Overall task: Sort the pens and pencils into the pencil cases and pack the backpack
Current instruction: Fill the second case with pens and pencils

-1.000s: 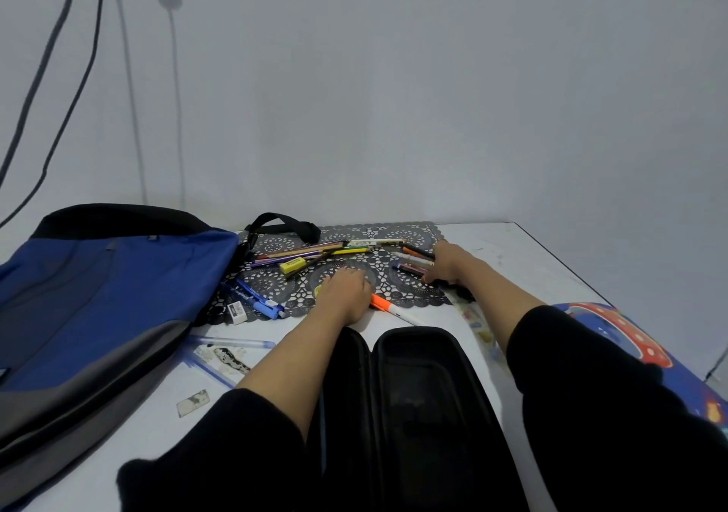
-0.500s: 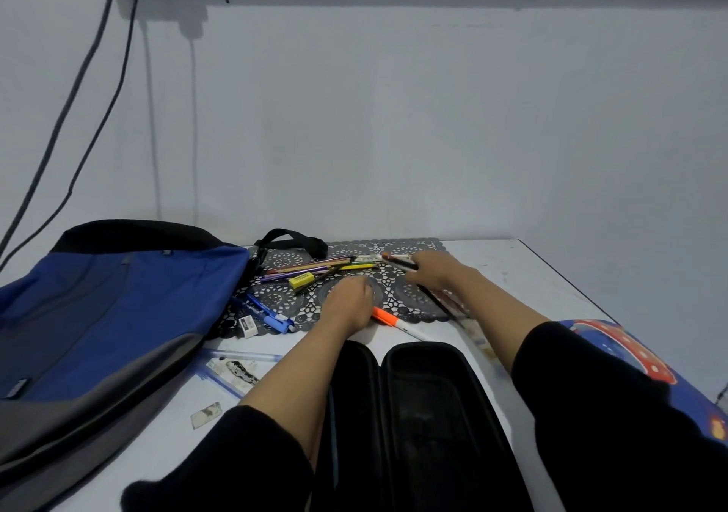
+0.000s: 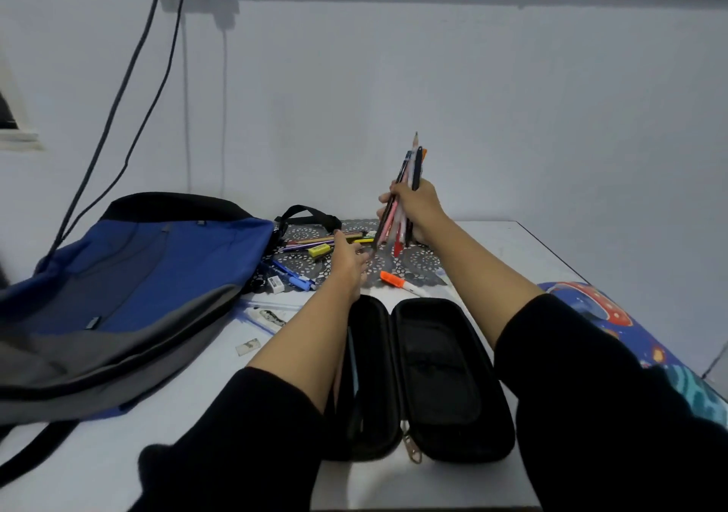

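Up it comes: I see the right hand [image 3: 418, 212], down on the lace mat [image 3: 419, 264] a second ago, now gripping a bundle of pens and pencils [image 3: 412, 164] upright above it. The left hand [image 3: 346, 261] has lifted too, fingers relaxed, just beside the bundle's lower ends. The black pencil case [image 3: 437, 373] lies unzipped under the wrists, with the orange highlighter [image 3: 394, 279] just beyond it. Loose pens [image 3: 327, 240] and the backpack [image 3: 138, 287] crowd the left. Bare table [image 3: 512, 243] opens right of the right hand.

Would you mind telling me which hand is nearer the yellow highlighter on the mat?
Left. The left hand is just right of the yellow highlighter; the right hand is raised farther right, gripping a bundle of pens.
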